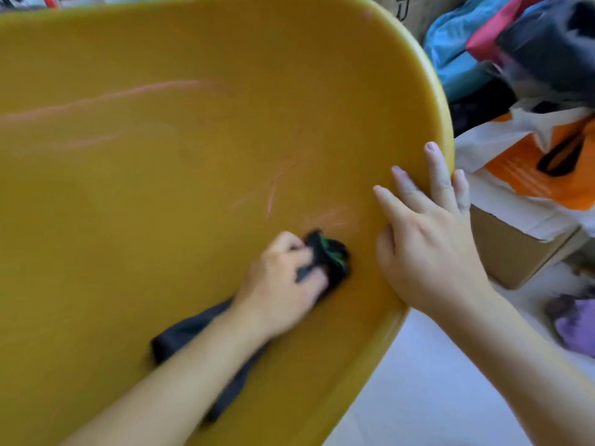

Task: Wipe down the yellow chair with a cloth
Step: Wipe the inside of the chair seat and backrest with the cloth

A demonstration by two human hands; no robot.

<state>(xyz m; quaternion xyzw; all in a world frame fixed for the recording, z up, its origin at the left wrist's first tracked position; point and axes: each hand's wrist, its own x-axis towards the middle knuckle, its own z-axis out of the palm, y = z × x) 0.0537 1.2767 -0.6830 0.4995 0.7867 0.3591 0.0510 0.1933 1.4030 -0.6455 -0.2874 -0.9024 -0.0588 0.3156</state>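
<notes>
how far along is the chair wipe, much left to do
Under way, not finished. Nothing shows plainly which parts are already wiped. In hand: the left hand grips a dark cloth against the yellow chair near its right edge, while the right hand rests flat on the rim. Left: pale pink streaks cross the surface above the cloth.

Yellow chair (161,188), pale pink streaks; black cloth (331,255), green marks; orange-white bag (521,175).
</notes>
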